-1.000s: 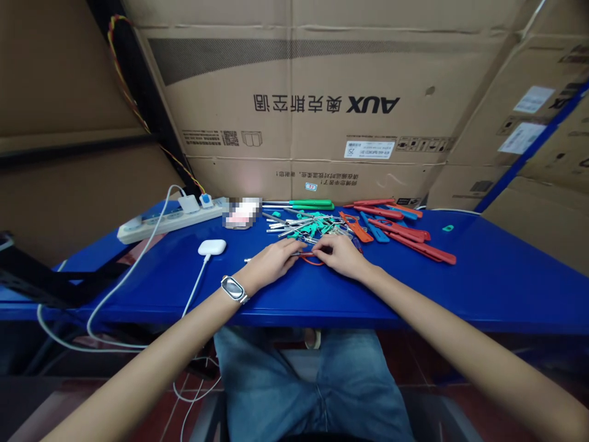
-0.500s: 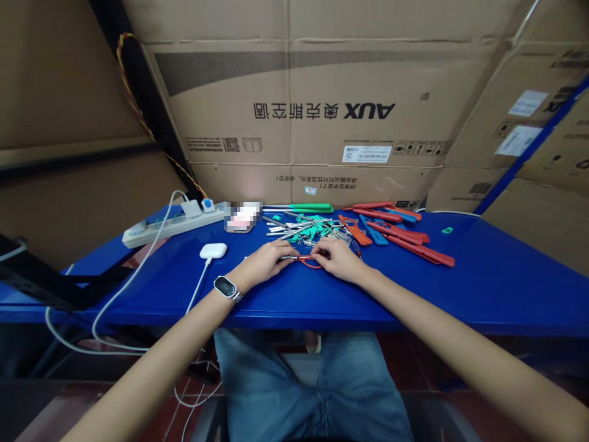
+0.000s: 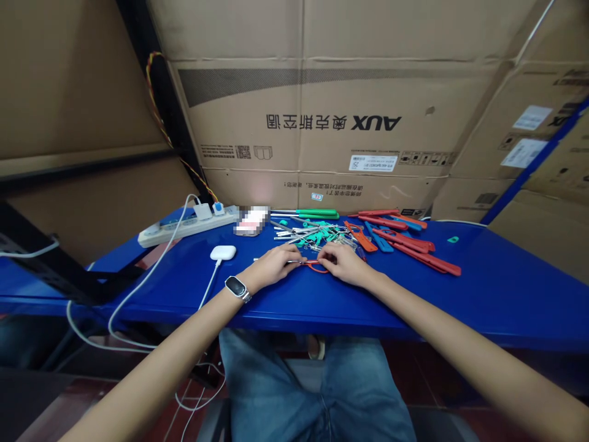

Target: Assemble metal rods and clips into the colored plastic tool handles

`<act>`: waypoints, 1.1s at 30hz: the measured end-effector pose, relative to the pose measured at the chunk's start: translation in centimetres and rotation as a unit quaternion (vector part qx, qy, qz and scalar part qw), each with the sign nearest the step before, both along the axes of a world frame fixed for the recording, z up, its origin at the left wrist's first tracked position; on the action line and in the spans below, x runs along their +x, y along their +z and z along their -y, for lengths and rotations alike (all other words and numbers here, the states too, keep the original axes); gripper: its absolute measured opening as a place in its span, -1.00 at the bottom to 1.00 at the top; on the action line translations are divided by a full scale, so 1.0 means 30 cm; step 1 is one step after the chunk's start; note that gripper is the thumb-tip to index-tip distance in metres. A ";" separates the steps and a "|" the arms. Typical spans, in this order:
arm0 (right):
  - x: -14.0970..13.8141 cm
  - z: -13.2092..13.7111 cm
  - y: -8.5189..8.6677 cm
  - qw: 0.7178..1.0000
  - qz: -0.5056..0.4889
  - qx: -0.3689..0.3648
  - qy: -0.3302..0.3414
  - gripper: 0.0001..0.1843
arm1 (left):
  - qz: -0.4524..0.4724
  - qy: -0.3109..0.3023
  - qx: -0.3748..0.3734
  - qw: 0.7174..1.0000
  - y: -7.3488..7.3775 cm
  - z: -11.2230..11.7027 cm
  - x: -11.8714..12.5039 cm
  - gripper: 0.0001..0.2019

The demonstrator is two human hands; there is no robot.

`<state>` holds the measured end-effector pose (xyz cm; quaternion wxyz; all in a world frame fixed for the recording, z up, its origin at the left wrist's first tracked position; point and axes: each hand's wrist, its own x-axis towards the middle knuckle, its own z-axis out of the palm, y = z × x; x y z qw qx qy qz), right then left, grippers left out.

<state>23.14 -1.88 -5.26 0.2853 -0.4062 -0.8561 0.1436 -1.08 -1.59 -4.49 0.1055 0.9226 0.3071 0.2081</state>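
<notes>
On the blue table (image 3: 460, 294) both my hands rest close together around a small red-handled tool (image 3: 315, 264) with a thin metal shaft. My left hand (image 3: 276, 265), a smart band on its wrist, has its fingers closed on the metal end. My right hand (image 3: 343, 263) pinches the red loop end. Just behind them lies a heap of green-handled metal picks (image 3: 313, 231).
Several long red, orange and blue plastic tools (image 3: 405, 242) lie to the right, with a small green piece (image 3: 453, 239) beyond. A white earbud case (image 3: 223, 252) on a cable, a power strip (image 3: 184, 224) and green screwdrivers (image 3: 308, 213) sit further back. Cardboard boxes (image 3: 322, 123) wall the table.
My hands stay on the red tool, almost still. The view has shifted slightly, so everything sits a little lower and to the right.
</notes>
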 end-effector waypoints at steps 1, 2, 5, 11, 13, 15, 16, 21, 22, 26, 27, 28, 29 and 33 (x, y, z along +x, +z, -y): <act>0.003 -0.001 -0.002 1.000 -0.001 0.004 0.002 -0.89 | 0.006 -0.002 -0.003 1.000 -0.003 -0.004 0.001 -0.75; 0.006 -0.003 -0.005 1.000 -0.003 0.009 0.004 -0.89 | 0.013 -0.004 -0.005 1.000 -0.006 -0.008 0.003 -0.75; 0.018 -0.010 -0.016 1.000 -0.009 0.022 0.009 -0.88 | 0.024 -0.008 -0.008 1.000 -0.015 -0.024 0.012 -0.74; 0.033 -0.016 -0.028 0.999 -0.028 0.038 -0.002 -0.90 | 0.017 -0.009 0.022 1.000 -0.026 -0.033 0.030 -0.73; 0.032 -0.013 -0.026 0.999 -0.036 0.040 -0.006 -0.91 | 0.006 -0.002 0.036 0.999 -0.028 -0.027 0.032 -0.73; 0.029 -0.010 -0.019 0.998 -0.048 0.043 -0.017 -0.89 | -0.004 0.001 0.046 0.999 -0.027 -0.021 0.034 -0.73; 0.027 -0.008 -0.014 0.997 -0.058 0.044 -0.025 -0.87 | -0.006 0.002 0.048 0.999 -0.026 -0.017 0.034 -0.73; 0.038 -0.018 0.026 0.990 -0.115 0.024 -0.079 -0.81 | -0.005 0.018 0.042 0.999 -0.016 0.010 0.035 -0.72; 0.044 -0.025 0.035 0.990 -0.113 0.017 -0.086 -0.81 | -0.004 0.025 0.042 0.999 -0.012 0.015 0.034 -0.71; 0.062 -0.077 0.077 0.992 -0.040 0.001 -0.117 -0.86 | 0.022 0.047 0.063 0.997 0.032 0.006 0.041 -0.73; 0.061 -0.093 0.088 0.992 -0.013 -0.004 -0.125 -0.88 | 0.023 0.045 0.069 0.996 0.050 -0.008 0.046 -0.75; 0.056 -0.110 0.099 0.991 0.016 -0.013 -0.132 -0.89 | 0.026 0.049 0.077 0.995 0.068 -0.027 0.054 -0.78; 0.049 -0.126 0.109 0.989 0.045 -0.020 -0.142 -0.90 | 0.023 0.052 0.078 0.995 0.085 -0.050 0.064 -0.78; -0.003 -0.167 0.135 0.976 0.141 -0.033 -0.164 -0.74 | 0.061 0.094 0.032 0.993 0.122 -0.145 0.119 -0.82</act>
